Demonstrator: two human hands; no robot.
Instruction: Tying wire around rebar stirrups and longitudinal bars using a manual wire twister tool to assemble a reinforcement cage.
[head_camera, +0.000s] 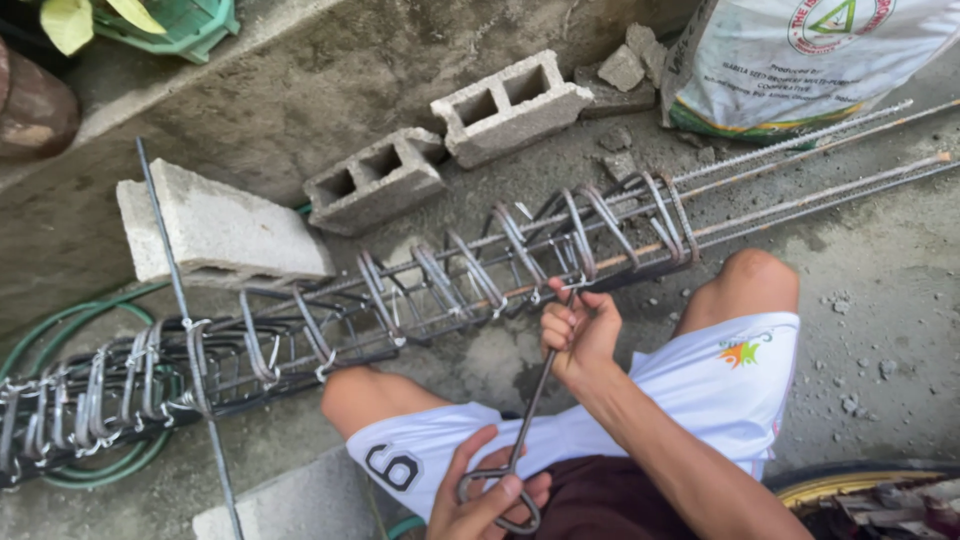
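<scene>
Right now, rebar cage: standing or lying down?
Lying down. The rebar cage runs lengthwise across the concrete floor, its long bars level beside the hollow blocks.

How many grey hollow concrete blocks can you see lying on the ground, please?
3 clear ones: a grey hollow concrete block by the white sack, a second block left of it, and a third block farther left. Another may lie at the bottom edge.

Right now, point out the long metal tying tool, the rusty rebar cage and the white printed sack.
long metal tying tool (530, 418), head view, mid-shaft.
rusty rebar cage (440, 285), head view, a stirrup near mid-length.
white printed sack (770, 70), head view, its front face.
</scene>
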